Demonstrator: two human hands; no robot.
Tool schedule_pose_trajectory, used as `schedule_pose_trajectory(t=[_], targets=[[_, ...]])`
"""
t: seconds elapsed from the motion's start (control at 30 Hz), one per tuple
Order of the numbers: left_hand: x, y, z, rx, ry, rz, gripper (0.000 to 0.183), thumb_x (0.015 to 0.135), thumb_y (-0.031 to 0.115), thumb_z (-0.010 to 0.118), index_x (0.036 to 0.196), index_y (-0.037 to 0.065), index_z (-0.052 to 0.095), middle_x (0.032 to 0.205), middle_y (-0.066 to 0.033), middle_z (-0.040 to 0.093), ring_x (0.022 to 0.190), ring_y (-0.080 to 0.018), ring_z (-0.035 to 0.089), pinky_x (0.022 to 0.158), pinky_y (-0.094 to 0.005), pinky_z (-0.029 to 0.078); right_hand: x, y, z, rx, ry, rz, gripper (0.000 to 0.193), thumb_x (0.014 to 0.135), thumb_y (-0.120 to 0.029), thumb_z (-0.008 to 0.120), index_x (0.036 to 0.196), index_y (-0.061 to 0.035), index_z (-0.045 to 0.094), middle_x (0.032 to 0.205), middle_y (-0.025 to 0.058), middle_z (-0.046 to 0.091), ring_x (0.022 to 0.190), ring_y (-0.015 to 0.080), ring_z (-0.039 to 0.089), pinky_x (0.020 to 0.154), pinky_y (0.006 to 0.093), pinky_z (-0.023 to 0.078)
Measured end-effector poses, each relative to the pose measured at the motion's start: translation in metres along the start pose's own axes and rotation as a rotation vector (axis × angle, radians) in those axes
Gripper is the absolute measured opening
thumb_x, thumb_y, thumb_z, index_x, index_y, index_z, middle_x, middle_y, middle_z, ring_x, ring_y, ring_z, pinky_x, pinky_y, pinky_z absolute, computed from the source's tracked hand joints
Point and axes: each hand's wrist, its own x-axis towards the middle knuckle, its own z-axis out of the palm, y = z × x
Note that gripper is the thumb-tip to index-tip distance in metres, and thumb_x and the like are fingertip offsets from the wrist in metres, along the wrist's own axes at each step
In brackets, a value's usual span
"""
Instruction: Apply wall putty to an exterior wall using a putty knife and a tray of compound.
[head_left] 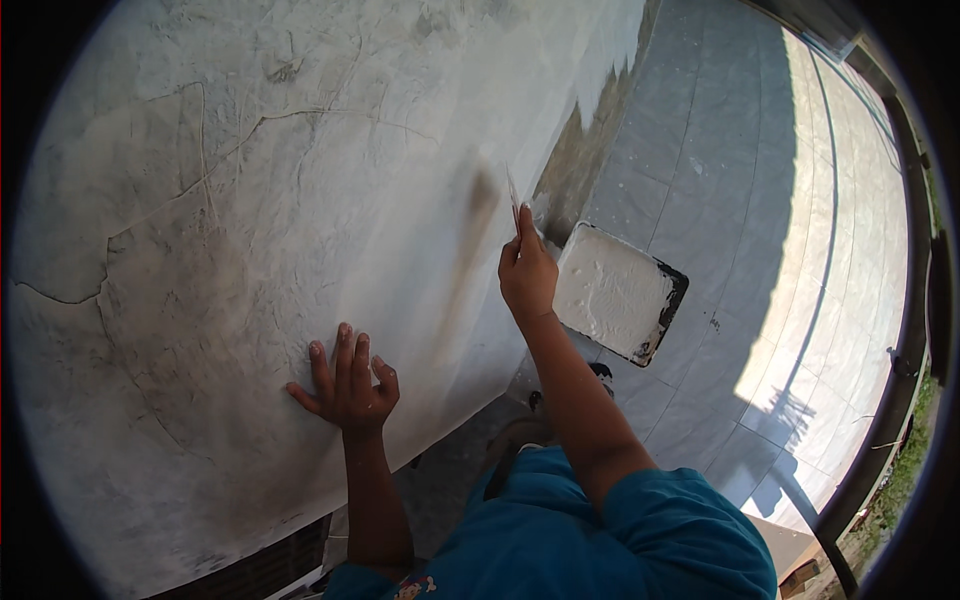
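Observation:
My left hand (350, 390) lies flat against the rough wall (270, 210), its fingers spread and the tips smudged with white. Higher up and to the right, my right hand (527, 272) is closed around a thin putty knife (513, 195). The blade is seen nearly edge-on, close to the wall; whether it touches the surface I cannot tell. Most of the handle is hidden in my fingers. Beside my right forearm, a black shallow tray (680, 282) sits on the floor with thick white paste (612, 285) spread inside it.
Cracks and grey patches mark the wall's left part; a brown unpainted strip (585, 150) runs along its lower edge. Grey tiles (720, 200) cover the floor, with a sunlit band (840, 250) at the right. A dark edge and grass (895, 480) lie beyond.

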Motion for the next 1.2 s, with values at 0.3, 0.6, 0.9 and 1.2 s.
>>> schedule_pose_trajectory(t=[0.3,0.6,0.9,1.2], targets=[[-0.003,-0.005,0.000,-0.002,0.000,0.008,0.028,0.088,0.027,0.051,0.104,0.017,0.072,0.127,0.0001,0.067,0.139,-0.0311,0.041,0.118,-0.0587,-0.003,-0.089,0.003,0.007,0.087,-0.311,-0.252,0.050,0.082,-0.006,0.059,0.132,-0.0049,0.055,0.115,0.0209,0.066,0.099,0.0359,0.068,0.080,0.0420,0.057],[0.001,0.002,0.002,-0.003,-0.005,0.016,0.028,0.089,0.029,0.051,0.103,0.018,0.072,0.125,0.0019,0.067,0.140,-0.0288,0.040,0.118,-0.0585,-0.004,-0.009,0.024,0.050,0.105,-0.112,0.037,0.045,0.086,-0.010,0.057,0.131,-0.0095,0.059,0.101,0.0188,0.068,0.087,0.0349,0.068,0.075,0.0440,0.053],[-0.002,-0.005,-0.002,0.010,-0.008,0.004,0.027,0.088,0.028,0.052,0.103,0.019,0.072,0.124,0.0021,0.068,0.140,-0.0291,0.040,0.118,-0.0583,-0.005,-0.043,0.041,-0.006,0.151,-0.177,0.205,0.040,0.088,-0.003,0.053,0.125,-0.0094,0.066,0.082,0.0149,0.069,0.065,0.0210,0.064,0.065,0.0308,0.050],[-0.003,0.002,0.003,-0.012,-0.010,-0.003,0.027,0.088,0.028,0.052,0.102,0.019,0.072,0.122,0.0024,0.069,0.140,-0.0290,0.040,0.118,-0.0579,-0.005,-0.076,-0.015,0.024,0.066,-0.060,-0.248,0.041,0.080,-0.005,0.062,0.120,-0.0077,0.065,0.110,0.0151,0.070,0.098,0.0307,0.068,0.080,0.0390,0.057]])
